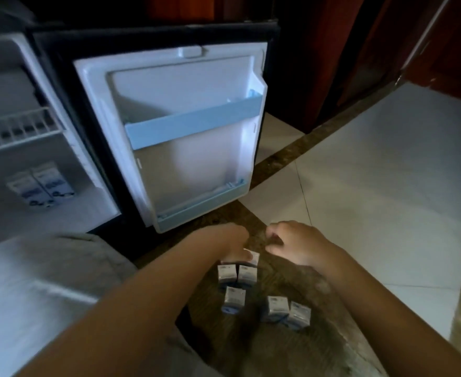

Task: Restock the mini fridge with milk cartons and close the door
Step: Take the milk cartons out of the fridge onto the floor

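Observation:
The mini fridge [3, 85] stands open at the left, and two milk cartons [41, 187] lie side by side on its floor. Its white door [180, 88] is swung wide toward me, with a pale blue shelf rail [194, 123] across it. Several small milk cartons [234, 299] stand on the dark floor strip below the door. My left hand [232, 240] reaches down onto the farthest carton [253, 259], with the thumb curled against it. My right hand [291, 243] hovers just right of that carton, fingers loosely curled and holding nothing.
A white wire shelf [17, 129] crosses the fridge interior above the two cartons. My knee in light cloth [47, 281] fills the lower left. Pale floor tiles [387, 186] spread to the right, and dark red wooden panels [359, 50] stand behind.

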A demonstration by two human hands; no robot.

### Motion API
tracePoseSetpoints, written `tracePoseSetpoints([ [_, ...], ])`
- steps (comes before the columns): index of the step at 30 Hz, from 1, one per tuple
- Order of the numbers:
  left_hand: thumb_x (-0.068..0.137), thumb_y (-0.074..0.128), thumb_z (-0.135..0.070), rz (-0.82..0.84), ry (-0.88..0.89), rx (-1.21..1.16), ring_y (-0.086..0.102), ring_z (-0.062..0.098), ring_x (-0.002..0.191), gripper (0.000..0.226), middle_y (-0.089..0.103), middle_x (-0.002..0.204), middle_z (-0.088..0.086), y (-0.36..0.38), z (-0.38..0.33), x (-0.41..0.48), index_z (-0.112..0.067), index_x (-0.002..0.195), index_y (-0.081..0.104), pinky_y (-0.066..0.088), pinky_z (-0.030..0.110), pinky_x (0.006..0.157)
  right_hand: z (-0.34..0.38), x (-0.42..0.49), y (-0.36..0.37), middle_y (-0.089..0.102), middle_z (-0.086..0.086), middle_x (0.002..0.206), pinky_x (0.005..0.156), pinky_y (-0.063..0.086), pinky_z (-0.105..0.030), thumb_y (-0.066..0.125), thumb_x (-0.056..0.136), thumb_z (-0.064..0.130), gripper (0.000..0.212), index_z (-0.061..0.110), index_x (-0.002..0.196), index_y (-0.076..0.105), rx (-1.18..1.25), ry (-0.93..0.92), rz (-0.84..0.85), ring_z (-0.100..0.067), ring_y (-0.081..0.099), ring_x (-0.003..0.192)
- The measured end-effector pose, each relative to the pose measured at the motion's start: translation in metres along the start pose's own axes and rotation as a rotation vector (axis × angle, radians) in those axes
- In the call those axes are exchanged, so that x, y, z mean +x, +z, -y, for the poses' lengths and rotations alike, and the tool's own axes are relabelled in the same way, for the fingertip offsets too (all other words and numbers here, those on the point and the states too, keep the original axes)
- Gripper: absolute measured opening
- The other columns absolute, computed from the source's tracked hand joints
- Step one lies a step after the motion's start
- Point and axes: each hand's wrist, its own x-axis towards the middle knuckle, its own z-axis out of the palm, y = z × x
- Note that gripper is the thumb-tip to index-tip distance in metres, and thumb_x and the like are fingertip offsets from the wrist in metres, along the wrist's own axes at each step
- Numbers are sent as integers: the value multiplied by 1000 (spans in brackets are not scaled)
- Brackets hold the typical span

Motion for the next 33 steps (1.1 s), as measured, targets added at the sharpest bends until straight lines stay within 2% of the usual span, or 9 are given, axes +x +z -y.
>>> tracePoseSetpoints([
  [3,95,46,-37,-105,-13,68,51,23,109,40,53,127,10,-30,24,-34,-12,125,49,39,32,88,32,10,-29,59,0,117,86,48,-33,52,93,37,35,23,124,52,-34,-88,-20,-18,57,104],
  [7,95,45,-38,-248,-94,148,49,26,119,46,50,133,10,-63,60,-82,-12,132,44,38,33,95,81,23,-67,55,1,105,76,49,-33,54,91,39,31,23,118,53,-132,-213,-78,-18,57,96],
  [12,97,41,-39,-340,-206,177,50,25,116,42,53,130,7,-90,109,-143,-12,128,47,40,33,92,157,37,-110,56,-3,120,88,48,-40,53,91,42,39,23,124,51,-252,-345,-123,-24,54,108],
  [17,95,43,-43,-440,-322,86,56,21,105,36,58,120,1,-97,163,-199,-17,118,53,45,40,95,238,49,-130,58,-5,119,85,48,-41,52,92,41,39,20,124,52,-291,-489,-133,-26,56,105],
  [21,94,43,-41,-440,-435,-7,58,22,104,35,59,119,2,-96,197,-234,-17,117,54,46,39,95,296,66,-134,57,-5,117,79,45,-37,52,92,40,35,19,120,52,-339,-575,-133,-28,56,102],
  [24,94,44,-42,-468,-463,-97,59,22,106,36,60,120,2,-89,221,-250,-17,117,54,47,34,93,335,82,-129,58,-5,113,81,46,-37,53,92,38,32,17,116,53,-352,-606,-128,-28,56,101],
  [29,97,41,-35,-474,-514,-163,55,23,100,36,58,117,11,-70,266,-255,-6,113,55,41,31,83,383,117,-107,54,-3,94,59,36,-30,55,91,36,20,16,92,50,-363,-623,-52,-26,53,85],
  [33,98,41,-29,-461,-559,-241,56,27,106,37,59,119,16,-53,294,-242,-1,115,57,40,29,82,407,155,-82,62,-10,106,71,44,-32,59,89,31,25,11,103,60,-308,-607,33,-31,60,93],
])
